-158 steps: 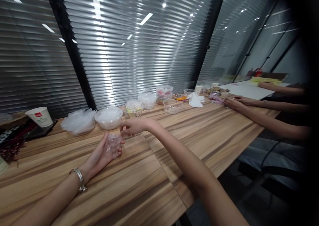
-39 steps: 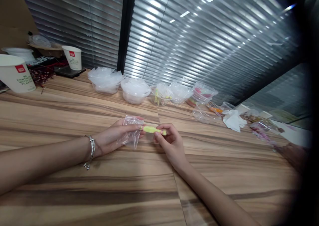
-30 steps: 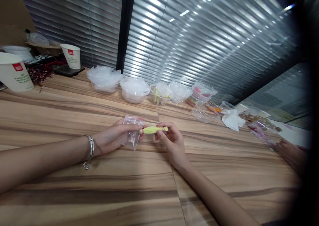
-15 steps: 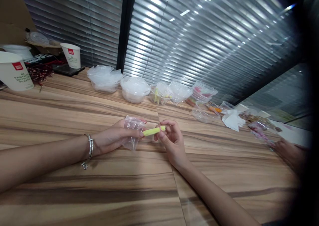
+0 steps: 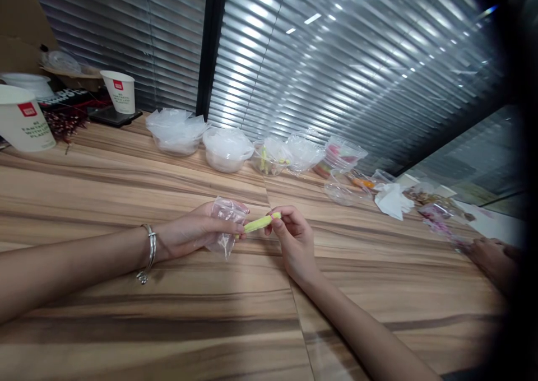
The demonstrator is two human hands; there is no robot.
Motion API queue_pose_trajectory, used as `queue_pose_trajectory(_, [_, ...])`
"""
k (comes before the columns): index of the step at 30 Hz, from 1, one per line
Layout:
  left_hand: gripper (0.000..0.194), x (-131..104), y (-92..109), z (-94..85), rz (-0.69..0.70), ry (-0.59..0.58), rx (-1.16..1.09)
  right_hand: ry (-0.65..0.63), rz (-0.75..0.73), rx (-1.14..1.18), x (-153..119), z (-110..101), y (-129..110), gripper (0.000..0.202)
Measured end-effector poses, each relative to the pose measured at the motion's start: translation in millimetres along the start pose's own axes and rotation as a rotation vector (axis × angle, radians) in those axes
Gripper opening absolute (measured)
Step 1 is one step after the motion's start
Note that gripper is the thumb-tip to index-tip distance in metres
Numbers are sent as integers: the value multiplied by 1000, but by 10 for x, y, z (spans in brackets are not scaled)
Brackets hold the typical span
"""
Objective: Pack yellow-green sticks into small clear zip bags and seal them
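Note:
My left hand (image 5: 199,231) is closed round a small clear plastic bag (image 5: 227,215). Its thumb and fingertips also meet the left end of a slim, pale yellow-green stick-like piece (image 5: 257,223), whose material I cannot make out. A small pink mark or band shows near the piece's right end, where my right hand (image 5: 294,238) pinches it between thumb and fingers. Both hands are just above the wooden table (image 5: 189,325), with the piece slanting up to the right between them. The fingers hide the piece's left tip.
Along the back stand clear plastic tubs (image 5: 229,151), one tub (image 5: 269,159) holding yellow pieces. Paper cups (image 5: 120,92) are at the left. A crumpled white tissue (image 5: 393,200) lies at the right, near another person's hand (image 5: 490,258) by pink strands (image 5: 443,230).
The yellow-green piece slants a little more steeply, and the bag has turned slightly in my left hand. My right hand has shifted slightly to the right.

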State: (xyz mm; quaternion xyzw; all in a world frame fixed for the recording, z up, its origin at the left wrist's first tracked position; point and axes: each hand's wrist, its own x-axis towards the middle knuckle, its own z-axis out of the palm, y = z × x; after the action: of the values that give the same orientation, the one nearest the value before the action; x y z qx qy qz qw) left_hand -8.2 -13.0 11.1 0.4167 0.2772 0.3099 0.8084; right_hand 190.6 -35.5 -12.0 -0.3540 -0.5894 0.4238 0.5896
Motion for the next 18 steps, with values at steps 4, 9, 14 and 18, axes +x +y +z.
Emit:
queue_pose_trajectory(4, [35,0,-3,-9,3,-35,14,-20,-4,-13,-2,-10,-4,5])
queue_pose_trajectory(9, [34,4,-12,-15,19,-51,40,-32,-7,-19,-2,1,-21,9])
queue_pose_trajectory(14, [31,7,-2,-5,9,-27,25,-2,0,-57,4,17,-32,14])
queue_pose_trajectory(18, [31,4,7,0,4,-2,11,47,-19,-69,10,27,-43,27])
